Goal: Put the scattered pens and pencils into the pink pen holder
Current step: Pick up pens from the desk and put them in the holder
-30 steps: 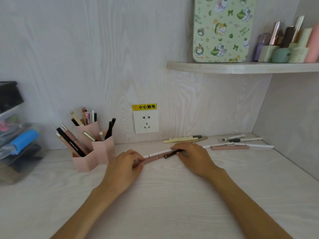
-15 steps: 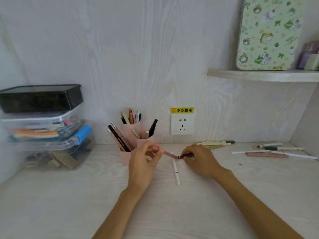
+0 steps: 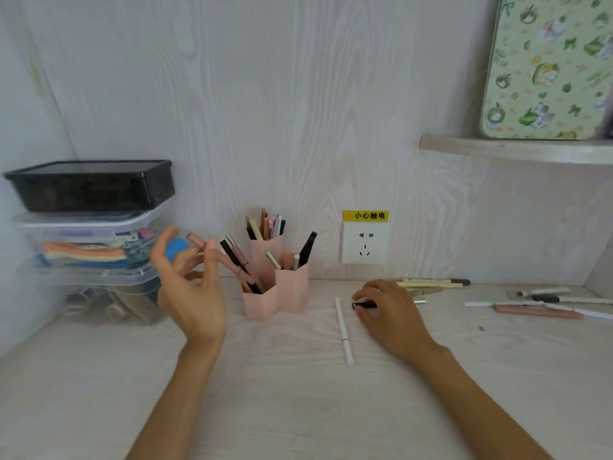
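Left hand (image 3: 190,287) lifted beside the pink pen holder (image 3: 277,287), its grip pinching a pink pen (image 3: 196,240); right hand (image 3: 388,307) grip clamped on a dark pen (image 3: 363,305) on the surface (image 3: 298,393).

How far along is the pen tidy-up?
Partly done. The pink holder already has a good number of pens standing in it. In hand: the left hand is raised beside the holder with a pink pen; the right hand is on a dark pen. Left: a white pen mid-desk, plus clusters near the socket and at the far right.
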`<state>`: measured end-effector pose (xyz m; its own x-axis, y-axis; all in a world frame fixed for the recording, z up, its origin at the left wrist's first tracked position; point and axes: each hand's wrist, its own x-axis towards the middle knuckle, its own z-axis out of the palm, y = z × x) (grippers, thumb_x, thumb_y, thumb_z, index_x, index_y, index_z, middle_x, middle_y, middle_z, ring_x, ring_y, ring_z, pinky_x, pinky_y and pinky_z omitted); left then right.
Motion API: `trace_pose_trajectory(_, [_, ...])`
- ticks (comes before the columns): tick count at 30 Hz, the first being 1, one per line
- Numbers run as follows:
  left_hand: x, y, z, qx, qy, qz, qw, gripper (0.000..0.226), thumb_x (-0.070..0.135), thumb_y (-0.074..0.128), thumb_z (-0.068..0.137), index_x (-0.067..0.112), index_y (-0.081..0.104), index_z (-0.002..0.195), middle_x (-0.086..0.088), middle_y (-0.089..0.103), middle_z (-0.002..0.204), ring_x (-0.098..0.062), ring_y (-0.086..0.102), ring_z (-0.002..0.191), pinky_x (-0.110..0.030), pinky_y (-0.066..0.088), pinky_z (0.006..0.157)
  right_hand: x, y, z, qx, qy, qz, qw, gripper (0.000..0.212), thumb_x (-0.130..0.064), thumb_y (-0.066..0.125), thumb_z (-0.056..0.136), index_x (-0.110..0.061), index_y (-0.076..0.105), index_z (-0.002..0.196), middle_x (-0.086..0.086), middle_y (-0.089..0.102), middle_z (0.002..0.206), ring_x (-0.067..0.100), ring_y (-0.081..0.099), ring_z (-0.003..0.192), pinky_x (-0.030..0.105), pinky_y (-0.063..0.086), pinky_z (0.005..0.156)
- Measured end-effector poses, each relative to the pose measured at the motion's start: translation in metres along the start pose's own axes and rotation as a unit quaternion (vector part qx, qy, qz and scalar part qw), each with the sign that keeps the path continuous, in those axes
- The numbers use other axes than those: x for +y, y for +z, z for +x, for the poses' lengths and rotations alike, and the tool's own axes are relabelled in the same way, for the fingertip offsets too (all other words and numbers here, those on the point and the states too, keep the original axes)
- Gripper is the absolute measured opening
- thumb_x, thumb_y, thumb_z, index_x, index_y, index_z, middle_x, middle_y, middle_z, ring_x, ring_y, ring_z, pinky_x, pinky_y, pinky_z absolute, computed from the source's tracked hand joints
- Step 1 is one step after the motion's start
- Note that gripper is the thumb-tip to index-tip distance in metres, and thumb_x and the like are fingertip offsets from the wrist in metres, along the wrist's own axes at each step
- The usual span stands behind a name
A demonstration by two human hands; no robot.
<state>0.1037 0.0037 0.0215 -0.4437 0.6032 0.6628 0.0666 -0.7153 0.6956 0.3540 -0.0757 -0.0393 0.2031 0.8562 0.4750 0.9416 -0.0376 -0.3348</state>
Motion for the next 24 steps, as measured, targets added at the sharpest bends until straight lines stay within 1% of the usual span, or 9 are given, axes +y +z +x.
trace_pose_trajectory(5, [-0.020, 0.000, -0.001, -0.077, 0.041, 0.127, 0.988, 0.032, 0.036, 0.063, 0.086, 0.022, 0.055, 0.113, 0.005, 0.068, 0.093, -0.016, 0.068, 0.080, -0.024, 0.053, 0.065, 0.000, -0.006, -0.002, -0.005, -0.009, 0.004, 1.000, 0.016, -0.020, 0.062, 0.082, -0.025, 0.065, 0.097, -0.006, 0.062, 0.103, 0.018, 0.054, 0.103, 0.031, 0.037, 0.089])
trace_pose_trajectory(10, [-0.036, 0.004, -0.013, -0.220, 0.105, 0.344, 0.907, 0.049, 0.037, 0.059, 0.088, 0.017, 0.052, 0.132, -0.008, 0.061, 0.121, -0.026, 0.052, 0.112, -0.040, 0.044, 0.087, 0.004, -0.008, -0.003, -0.010, 0.008, 0.003, 1.000, 0.026, -0.014, 0.057, 0.084, -0.024, 0.062, 0.107, -0.004, 0.062, 0.109, 0.018, 0.051, 0.110, 0.030, 0.034, 0.093])
trace_pose_trajectory(12, [-0.024, 0.004, -0.014, -0.187, 0.085, 0.333, 0.920, 0.053, 0.037, 0.060, 0.087, 0.012, 0.049, 0.132, -0.012, 0.056, 0.121, -0.028, 0.049, 0.111, -0.039, 0.040, 0.090, 0.006, -0.010, -0.003, -0.005, 0.029, -0.001, 1.000, 0.033, -0.011, 0.056, 0.084, -0.023, 0.058, 0.115, -0.002, 0.061, 0.114, 0.020, 0.049, 0.111, 0.033, 0.035, 0.095])
trace_pose_trajectory(14, [-0.007, 0.000, -0.023, -0.161, 0.100, 0.248, 0.950, 0.034, 0.041, 0.061, 0.085, 0.016, 0.058, 0.108, -0.004, 0.059, 0.100, -0.021, 0.053, 0.093, -0.030, 0.040, 0.081, 0.008, -0.013, -0.003, -0.004, 0.051, 0.000, 0.999, 0.035, -0.010, 0.056, 0.083, -0.022, 0.057, 0.115, -0.002, 0.060, 0.115, 0.020, 0.049, 0.111, 0.035, 0.036, 0.095])
trace_pose_trajectory(15, [0.003, -0.002, -0.032, -0.195, 0.114, 0.220, 0.949, 0.024, 0.045, 0.061, 0.082, 0.022, 0.059, 0.091, 0.005, 0.059, 0.086, -0.015, 0.053, 0.081, -0.027, 0.041, 0.073, 0.008, -0.013, -0.003, -0.005, 0.056, 0.001, 0.998, 0.033, -0.010, 0.056, 0.082, -0.022, 0.058, 0.113, -0.003, 0.060, 0.114, 0.020, 0.050, 0.110, 0.034, 0.036, 0.094])
trace_pose_trajectory(17, [0.018, 0.000, -0.052, -0.359, 0.071, 0.246, 0.898, 0.036, 0.062, 0.058, 0.073, 0.027, 0.052, 0.070, 0.013, 0.053, 0.066, -0.003, 0.049, 0.064, -0.025, 0.039, 0.059, 0.006, -0.014, -0.003, -0.003, 0.057, 0.005, 0.998, 0.025, -0.012, 0.059, 0.081, -0.022, 0.061, 0.104, -0.003, 0.061, 0.109, 0.020, 0.051, 0.106, 0.035, 0.038, 0.091])
trace_pose_trajectory(20, [0.020, 0.011, -0.079, -0.534, 0.043, 0.331, 0.777, 0.056, 0.083, 0.052, 0.060, 0.029, 0.051, 0.071, 0.015, 0.054, 0.070, 0.000, 0.049, 0.068, -0.023, 0.039, 0.058, 0.002, -0.012, -0.006, -0.004, 0.045, 0.019, 0.999, 0.016, -0.019, 0.063, 0.080, -0.024, 0.064, 0.094, -0.003, 0.062, 0.101, 0.019, 0.054, 0.101, 0.036, 0.041, 0.088])
trace_pose_trajectory(22, [0.018, 0.014, -0.086, -0.564, 0.046, 0.335, 0.754, 0.051, 0.079, 0.054, 0.064, 0.030, 0.052, 0.075, 0.016, 0.055, 0.077, -0.001, 0.049, 0.075, -0.024, 0.040, 0.061, 0.000, -0.012, -0.009, -0.016, 0.035, 0.040, 0.998, 0.013, -0.022, 0.063, 0.080, -0.027, 0.064, 0.092, -0.006, 0.061, 0.098, 0.017, 0.053, 0.098, 0.035, 0.042, 0.088])
trace_pose_trajectory(24, [0.015, 0.012, -0.084, -0.572, 0.047, 0.321, 0.753, 0.033, 0.065, 0.057, 0.074, 0.032, 0.053, 0.078, 0.018, 0.054, 0.081, -0.001, 0.050, 0.078, -0.020, 0.038, 0.061, -0.003, -0.010, -0.012, -0.034, 0.018, 0.060, 0.997, 0.014, -0.021, 0.061, 0.081, -0.030, 0.063, 0.092, -0.008, 0.061, 0.098, 0.015, 0.053, 0.097, 0.035, 0.043, 0.088])
